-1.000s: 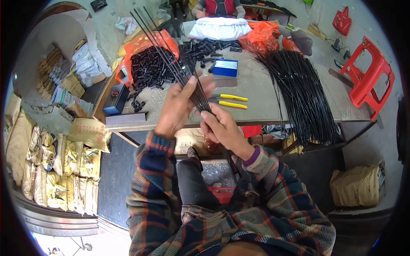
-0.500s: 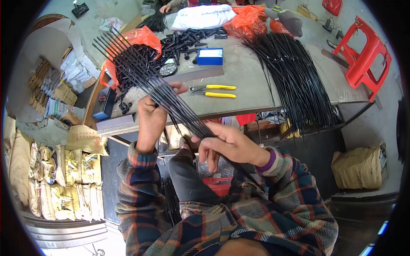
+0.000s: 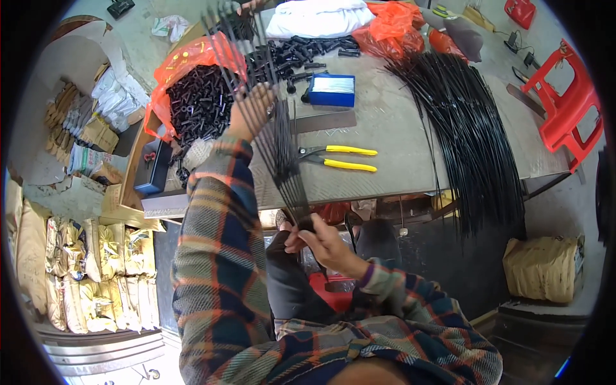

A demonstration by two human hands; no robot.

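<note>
A fanned bundle of thin black rods [image 3: 285, 151] slants from above the table edge down toward my lap; its far ends are smeared by motion. My right hand [image 3: 330, 247] is closed round the near end of the bundle. Farther up, my left hand [image 3: 253, 112] is among the rods with curled fingers, apparently gripping some; rods partly cover it. Beside that hand, short black tubular parts [image 3: 202, 102] fill an orange-red plastic bag [image 3: 183, 64]. Yellow-handled pliers [image 3: 346, 151] lie on the table right of the rods.
A large pile of black rods [image 3: 471, 135] overhangs the table's front edge. A blue box [image 3: 332, 99] stands behind a flat grey strip [image 3: 327, 120]. White cloth [image 3: 317, 19] and red bags [image 3: 391, 32] lie at the back. A red plastic stool [image 3: 571, 102] is at right.
My left hand has moved forward and up along the rods. My right hand has come lower and nearer my lap, and the bundle has turned steeper.
</note>
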